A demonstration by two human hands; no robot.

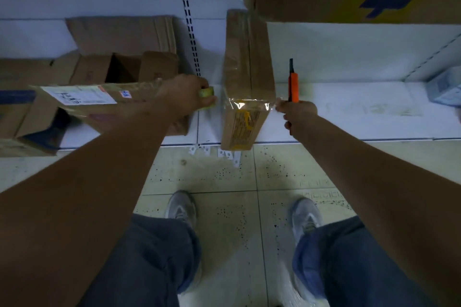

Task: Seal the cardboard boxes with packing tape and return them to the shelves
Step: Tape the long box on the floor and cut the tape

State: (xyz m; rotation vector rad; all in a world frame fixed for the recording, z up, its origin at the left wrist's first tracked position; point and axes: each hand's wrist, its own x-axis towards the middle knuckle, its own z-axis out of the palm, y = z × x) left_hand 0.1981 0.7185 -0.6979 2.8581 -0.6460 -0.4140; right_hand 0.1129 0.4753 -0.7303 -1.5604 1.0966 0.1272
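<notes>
Both hands stretch tape across box; right holds cutter

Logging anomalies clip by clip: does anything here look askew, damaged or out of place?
Yes. Left of the box being taped, a labelled carton lies tilted across other boxes, its edges crumpled. Behind it an open box has loose flaps. Small white tags lie scattered on the floor below the shelf edge.

single head view, looking steeply down, close over low shelf and floor.
</notes>
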